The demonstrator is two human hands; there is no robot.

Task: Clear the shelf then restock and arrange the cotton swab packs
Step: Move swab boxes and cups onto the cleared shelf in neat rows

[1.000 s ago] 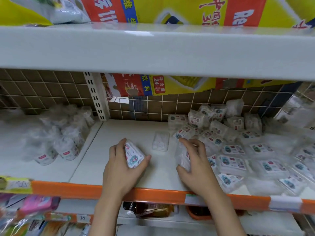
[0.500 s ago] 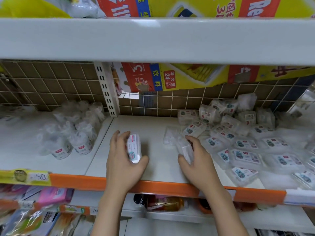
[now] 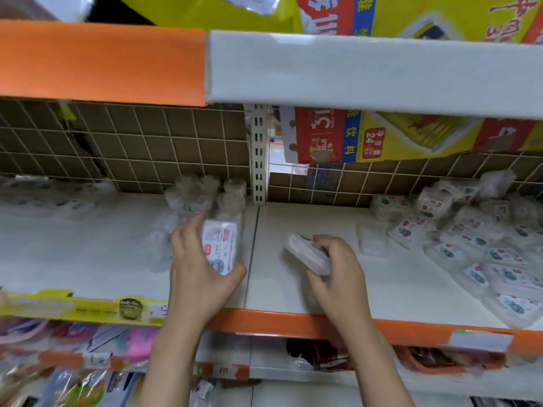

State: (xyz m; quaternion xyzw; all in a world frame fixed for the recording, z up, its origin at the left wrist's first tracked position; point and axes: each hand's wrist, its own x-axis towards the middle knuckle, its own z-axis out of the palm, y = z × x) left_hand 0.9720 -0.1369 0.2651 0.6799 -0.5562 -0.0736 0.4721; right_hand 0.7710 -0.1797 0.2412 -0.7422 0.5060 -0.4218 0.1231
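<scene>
My left hand (image 3: 202,277) grips a labelled cotton swab pack (image 3: 220,249), print unreadable; my right hand (image 3: 338,274) pinches a clear pack (image 3: 307,255); far carton (image 3: 367,139) reads "24".

shelf (image 3: 308,292) white | edge strip (image 3: 293,323) orange | carton (image 3: 390,136) yellow-red

A white metal shelf board (image 3: 293,239) with an orange front strip (image 3: 293,323) runs across a store rack. Behind it stands a cream wire grid back panel (image 3: 132,148) over brown cardboard, split by a white slotted upright post (image 3: 258,154). Overhead hangs another white shelf edge (image 3: 367,69), part orange (image 3: 102,60) at the left. A yellow price strip (image 3: 82,308) lines the left front edge. A lower white shelf (image 3: 323,377) shows beneath. The lighting is even and soft.
</scene>
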